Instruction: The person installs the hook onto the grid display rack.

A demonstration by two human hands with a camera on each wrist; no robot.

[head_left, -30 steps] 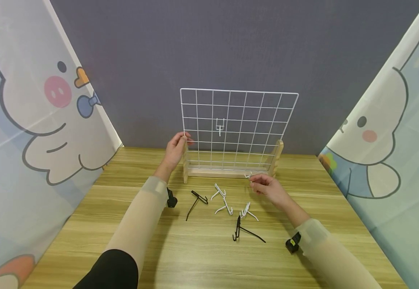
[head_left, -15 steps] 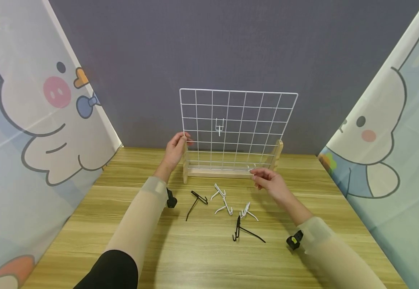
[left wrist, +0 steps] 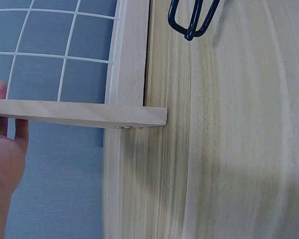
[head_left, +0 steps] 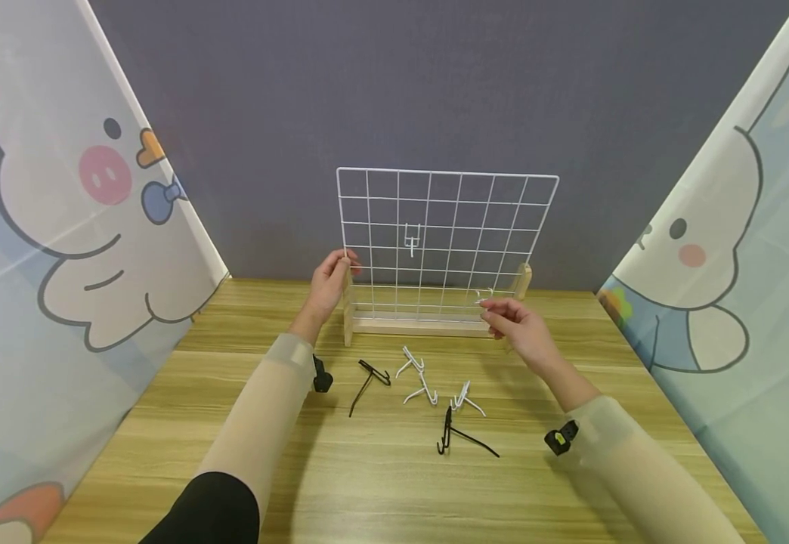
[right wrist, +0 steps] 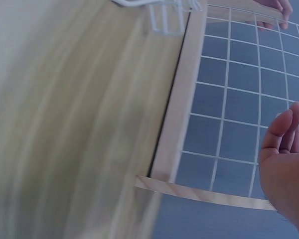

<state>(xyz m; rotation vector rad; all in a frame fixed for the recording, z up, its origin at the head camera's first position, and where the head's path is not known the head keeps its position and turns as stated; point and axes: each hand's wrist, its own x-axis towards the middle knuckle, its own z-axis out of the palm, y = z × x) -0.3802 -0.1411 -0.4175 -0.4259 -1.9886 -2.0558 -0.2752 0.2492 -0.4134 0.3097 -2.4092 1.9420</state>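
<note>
A white wire grid panel point(head_left: 428, 200) stands upright in a wooden stand. My left hand point(head_left: 329, 285) grips the stand's left wooden post point(head_left: 348, 313), with fingers reaching behind it; the left wrist view shows the post point(left wrist: 79, 113) across the fingers. Between thumb and fingers my right hand point(head_left: 522, 331) pinches a small white hook point(head_left: 483, 295), in front of the grid's lower right part. Its prongs point up toward the wires, and I cannot tell whether they touch. Another white hook point(head_left: 412, 242) hangs on the grid, left of centre.
Several loose hooks lie on the wooden table point(head_left: 340, 483) before the stand: a black hook point(head_left: 370, 375) at left, a black hook point(head_left: 450, 431) nearest me, and white hooks point(head_left: 462, 394) between. A dark grey panel point(head_left: 286, 136) rises behind; printed cloth sides point(head_left: 0, 302) flank the table.
My right hand has moved up and slightly right with the white hook, from near the stand's base to before the grid's lower squares. The left hand keeps its hold on the post.
</note>
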